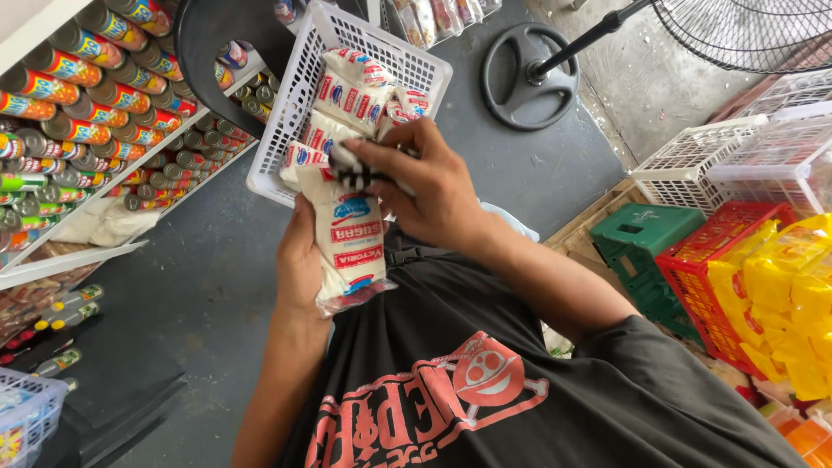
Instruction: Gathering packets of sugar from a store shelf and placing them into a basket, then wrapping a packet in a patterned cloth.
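Note:
My left hand (pixel 299 260) grips a clear plastic bag of white sugar (pixel 351 243) with a red and blue label, held upright against my chest. My right hand (pixel 429 186) is closed over a small black and white object (pixel 355 173) at the top of that bag; what the object is cannot be told. Just beyond both hands is a white plastic basket (pixel 286 113) holding several more of the same sugar bags (pixel 351 91).
White shelves (pixel 186 126) at left carry rows of cans. A fan base (pixel 529 76) stands on the grey floor. At right are white baskets (pixel 685 160), a green crate (pixel 646 238) and a red crate (pixel 693 286) of yellow packets. A basket corner (pixel 30 416) shows bottom left.

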